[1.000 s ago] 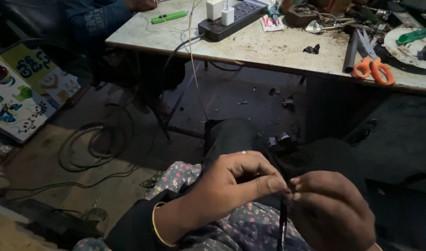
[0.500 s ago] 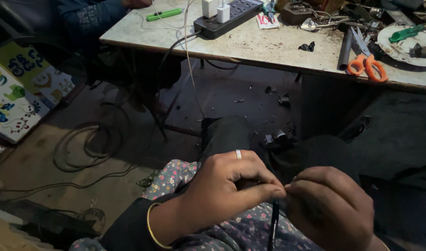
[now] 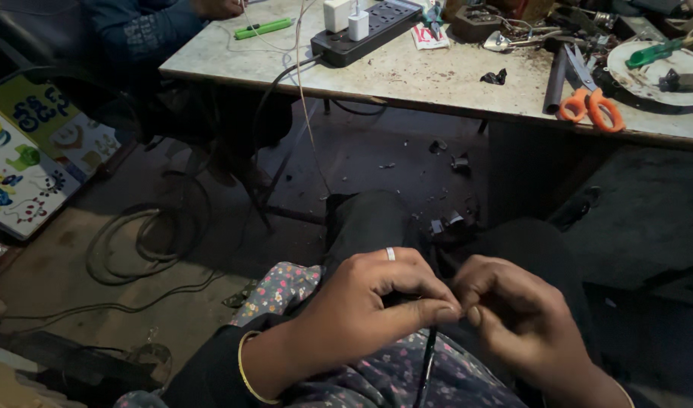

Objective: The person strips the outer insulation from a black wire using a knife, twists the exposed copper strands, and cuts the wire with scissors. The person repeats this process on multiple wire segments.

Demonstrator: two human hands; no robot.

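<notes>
Cable [image 3: 426, 370] pinched between both hands' fingers [image 3: 445, 311]; hangs below.

Left hand [image 3: 361, 313] curled low over the lap, knuckles up, thumb and forefinger pinched shut at the tips, ring on one finger, thin bangle at the wrist. Right hand [image 3: 520, 317] facing it from the other side, fingers bent inward, fingertips [image 3: 475, 313] almost touching the left thumb. Both forearms coming up from the bottom edge, wrists close together.

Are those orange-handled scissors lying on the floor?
No, the orange-handled scissors lie on the table, near its front edge, beside a dark tube.
</notes>
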